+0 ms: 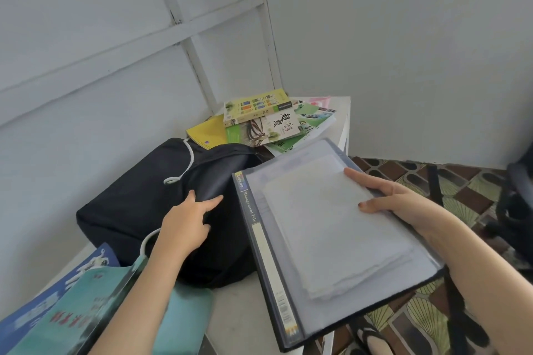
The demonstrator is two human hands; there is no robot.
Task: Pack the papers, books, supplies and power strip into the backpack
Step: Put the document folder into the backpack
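A black backpack (138, 204) lies on the white table (239, 314) against the wall. My left hand (184, 225) rests on its top fabric, with the fingers pinching a fold near the opening. My right hand (386, 196) holds a dark file folder (259, 262) by its right edge. The folder carries a stack of white papers (331, 228) under a clear cover, and my thumb presses on them. The folder hangs partly over the table's edge. A pile of books (259, 121) and green leaflets sits at the far corner. I see no power strip.
A teal book (86, 308) and a blue book (34, 305) lie at the near left under my forearm. A white cord (189, 164) runs over the backpack. To the right are a patterned floor (467, 202) and a dark chair (519, 204).
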